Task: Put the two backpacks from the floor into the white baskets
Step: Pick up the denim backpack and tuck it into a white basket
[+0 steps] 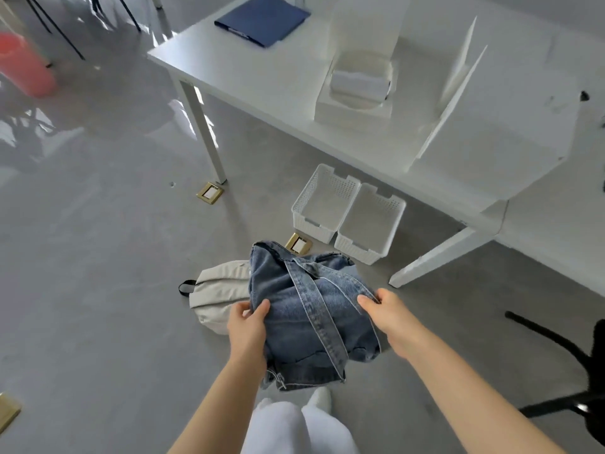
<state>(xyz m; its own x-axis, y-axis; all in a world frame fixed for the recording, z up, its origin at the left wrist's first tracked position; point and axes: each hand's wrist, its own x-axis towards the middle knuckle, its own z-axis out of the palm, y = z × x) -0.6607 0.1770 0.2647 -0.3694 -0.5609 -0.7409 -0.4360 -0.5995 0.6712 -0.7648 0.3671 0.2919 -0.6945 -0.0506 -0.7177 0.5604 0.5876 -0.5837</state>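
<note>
Our left hand [246, 322] pinches the denim backpack [304, 316] at its left edge and our right hand [381, 308] clamps its right edge where a strap runs, so we hold it low in the frame's centre, seemingly clear of the floor. Its long axis runs up-frame, far end toward the two empty white baskets [348, 213] just under the table edge. To seat it well we judge both grips should stay level. The beige backpack [219, 290] lies behind it, to the left.

white baskets [348, 216] open-topped, table [294, 93] edge overhanging behind
</note>
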